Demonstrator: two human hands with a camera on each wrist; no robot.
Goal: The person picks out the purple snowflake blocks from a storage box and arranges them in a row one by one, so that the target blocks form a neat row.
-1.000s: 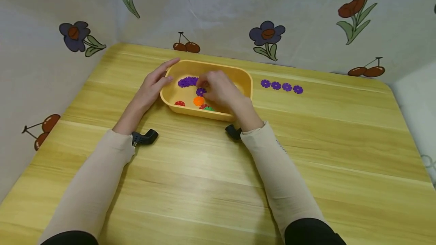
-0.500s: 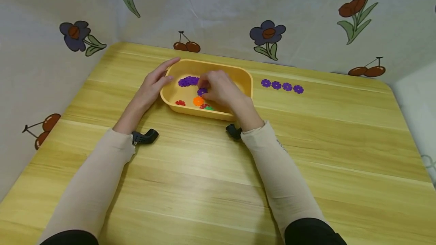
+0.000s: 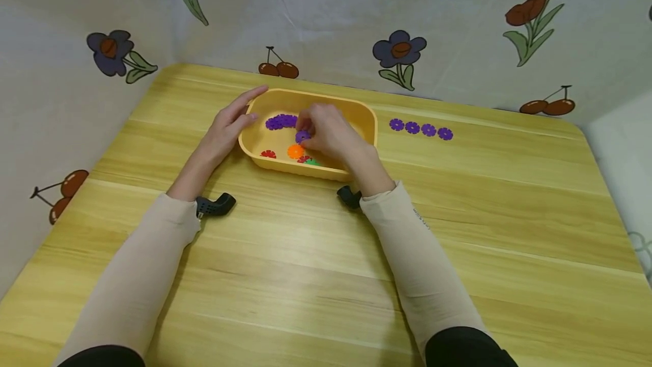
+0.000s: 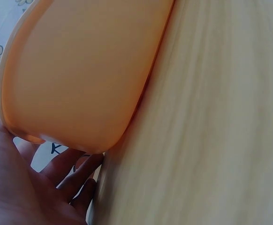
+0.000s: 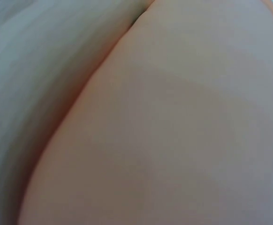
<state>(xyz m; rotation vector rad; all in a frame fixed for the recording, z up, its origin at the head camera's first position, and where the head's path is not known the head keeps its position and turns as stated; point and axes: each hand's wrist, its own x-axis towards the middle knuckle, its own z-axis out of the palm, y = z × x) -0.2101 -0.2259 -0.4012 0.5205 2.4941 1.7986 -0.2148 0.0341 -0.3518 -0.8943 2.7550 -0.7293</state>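
A yellow basin [image 3: 326, 173] stands near the table's back edge. My left hand [image 3: 220, 135] grips its left end, thumb at the rim; in the left wrist view the left hand [image 4: 38, 187] has its fingers against the outside of the basin [image 4: 80, 70]. Inside the basin, my right hand [image 3: 333, 132] pinches a purple flower-shaped disc [image 3: 303, 136] between thumb and fingers. Left of it lies a cluster of purple discs [image 3: 280, 122]. An orange disc [image 3: 295, 152], a red disc [image 3: 268, 154] and a green disc [image 3: 312, 162] are near the front wall. Basin wall [image 5: 164, 117] fills most of the right wrist view, hiding the hand.
Several purple discs [image 3: 428, 129] lie in a row on the wooden table [image 3: 285, 276], right of the basin. A patterned cloth [image 3: 326, 27] hangs behind the table. Black wrist-worn devices [image 3: 216, 204] stick out by both cuffs.
The purple disc at my right fingertips has shifted slightly right and up within the basin, and more of its face lies against the fingers. My left hand has stayed on the basin.
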